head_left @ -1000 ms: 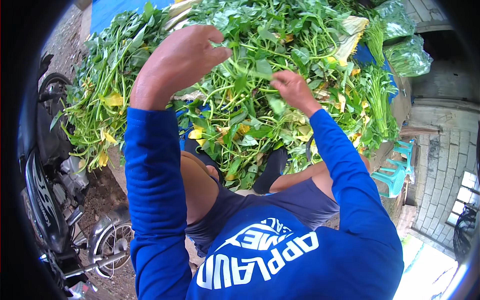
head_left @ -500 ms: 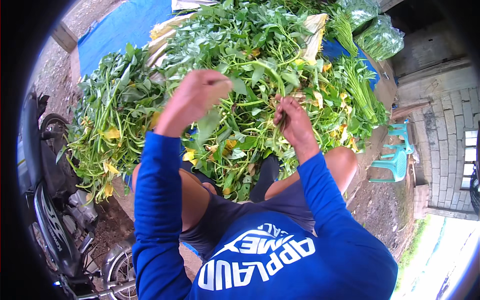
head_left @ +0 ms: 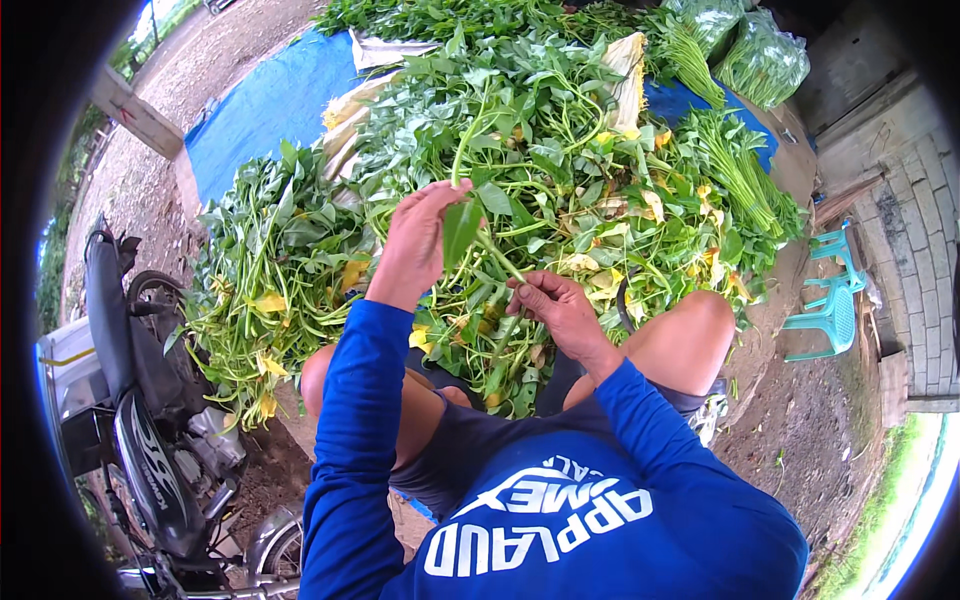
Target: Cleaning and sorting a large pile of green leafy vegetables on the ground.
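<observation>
A long leafy green stalk (head_left: 501, 258) runs between my hands, above the heap of greens in front of my lap. My left hand (head_left: 420, 240) grips its upper part, where a broad leaf (head_left: 460, 234) hangs by the fingers. Lower and to the right, my right hand (head_left: 562, 312) pinches the same stalk between thumb and fingers. Beneath both hands spreads a big pile of leafy greens (head_left: 470, 110), with yellowed leaves (head_left: 268, 303) mixed in. A dark curved thing (head_left: 625, 305) shows beside my right knee; its kind is unclear.
Bundled green stems (head_left: 735, 180) lie at the right of the pile, near filled clear plastic bags (head_left: 766, 62). A blue tarp (head_left: 270, 95) spreads at the far left. A motorcycle (head_left: 160, 465) stands to my left, and turquoise plastic chairs (head_left: 833, 318) stand at the right.
My left hand has come lower and now holds the stalk with my right hand, which has moved down and slightly left. The view has shifted a little.
</observation>
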Motion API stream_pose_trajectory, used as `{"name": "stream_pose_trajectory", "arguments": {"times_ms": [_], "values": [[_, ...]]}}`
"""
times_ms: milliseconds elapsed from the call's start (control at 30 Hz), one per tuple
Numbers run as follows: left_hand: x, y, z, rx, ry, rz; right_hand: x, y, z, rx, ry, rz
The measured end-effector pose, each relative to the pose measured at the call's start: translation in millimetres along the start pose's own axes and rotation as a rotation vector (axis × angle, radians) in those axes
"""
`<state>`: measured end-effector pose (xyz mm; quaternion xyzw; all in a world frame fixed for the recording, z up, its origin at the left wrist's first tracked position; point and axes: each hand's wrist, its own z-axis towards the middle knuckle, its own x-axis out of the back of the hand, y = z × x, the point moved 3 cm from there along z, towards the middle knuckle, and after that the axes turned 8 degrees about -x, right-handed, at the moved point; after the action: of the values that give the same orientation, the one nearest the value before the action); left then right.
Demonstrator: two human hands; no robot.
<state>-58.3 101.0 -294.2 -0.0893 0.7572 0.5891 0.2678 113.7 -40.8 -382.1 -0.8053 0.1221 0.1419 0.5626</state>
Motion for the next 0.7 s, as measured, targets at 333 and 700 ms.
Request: {"name": "stream_pose_trajectory", "arguments": {"times_ms": [333,700], "values": [[28.7,7.2,10.1,0.003,-0.079,-0.167,-11.4,-26.7,-9.8,-0.089,-0.068,0.191],[14.5,-3.2,11.6,-0.199,-0.159,0.167,-24.6,-40.6,-2.7,-0.089,0.060,-0.724]]}}
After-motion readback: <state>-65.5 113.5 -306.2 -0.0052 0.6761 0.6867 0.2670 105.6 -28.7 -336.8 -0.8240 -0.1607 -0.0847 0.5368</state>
